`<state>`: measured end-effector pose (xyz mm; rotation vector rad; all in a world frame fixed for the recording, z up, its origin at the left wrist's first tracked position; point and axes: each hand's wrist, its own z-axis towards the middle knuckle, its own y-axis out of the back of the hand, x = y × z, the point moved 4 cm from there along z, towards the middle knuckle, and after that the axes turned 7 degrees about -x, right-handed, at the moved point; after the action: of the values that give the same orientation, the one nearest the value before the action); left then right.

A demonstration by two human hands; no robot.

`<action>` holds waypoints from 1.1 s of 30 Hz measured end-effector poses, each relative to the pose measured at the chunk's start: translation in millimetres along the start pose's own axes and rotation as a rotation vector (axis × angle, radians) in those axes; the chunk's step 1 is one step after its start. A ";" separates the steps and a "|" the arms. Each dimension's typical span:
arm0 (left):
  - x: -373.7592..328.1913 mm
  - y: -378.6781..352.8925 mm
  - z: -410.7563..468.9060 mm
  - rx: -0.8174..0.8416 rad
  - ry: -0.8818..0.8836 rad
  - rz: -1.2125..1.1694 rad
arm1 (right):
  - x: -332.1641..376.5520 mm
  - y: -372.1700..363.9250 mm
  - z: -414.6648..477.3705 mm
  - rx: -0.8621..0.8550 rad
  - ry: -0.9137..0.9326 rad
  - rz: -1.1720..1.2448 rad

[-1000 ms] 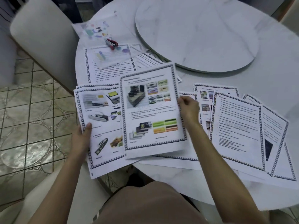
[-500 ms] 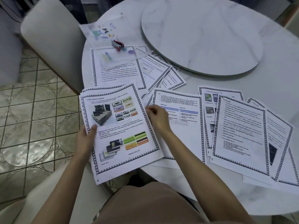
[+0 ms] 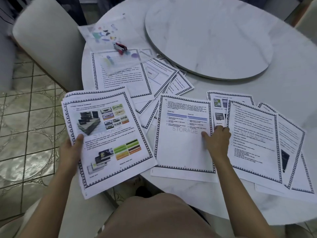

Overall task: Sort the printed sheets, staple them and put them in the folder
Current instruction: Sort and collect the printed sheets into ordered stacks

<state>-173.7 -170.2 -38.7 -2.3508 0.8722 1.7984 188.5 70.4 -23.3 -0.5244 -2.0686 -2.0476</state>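
Observation:
My left hand [image 3: 71, 150] grips a small stack of printed sheets [image 3: 106, 138] by its left edge, thumb on top; the top page shows cassette and card pictures. My right hand [image 3: 217, 141] pinches the right edge of a bordered sheet with a blue table [image 3: 183, 134], lying on the table in front of me. More bordered sheets lie fanned to the right [image 3: 253, 140] and behind [image 3: 120, 78]. A red stapler [image 3: 120, 47] sits on a clear patterned folder [image 3: 109, 42] at the back left.
A round white marble table [image 3: 291, 79] carries a raised turntable [image 3: 209, 35] at its centre. A grey padded chair [image 3: 48, 42] stands at the left over a tiled floor [image 3: 25, 126]. The held stack overhangs the table's near-left edge.
My right hand laid the picture page onto the stack in my left hand, then moved right to the edge of the blue-table sheet. The left hand's stack shifted slightly left.

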 end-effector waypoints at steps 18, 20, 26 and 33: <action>-3.5 0.8 -4.6 0.002 -0.102 0.025 | -13.6 54.2 34.1 -0.111 -0.174 0.625; -5.3 1.7 -5.9 0.000 -0.120 0.017 | -19.7 63.7 43.3 -0.091 -0.197 0.693; -16.1 -3.8 -9.4 0.012 -0.098 0.000 | -16.1 73.5 52.3 -0.008 -0.225 0.872; -28.7 -35.9 -19.9 0.079 -0.072 0.000 | 14.8 49.0 34.6 0.143 -0.162 0.914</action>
<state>-144.4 -136.1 -16.8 -2.2238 0.9155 1.8016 197.1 105.9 26.6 -1.3291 -1.5540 -1.3316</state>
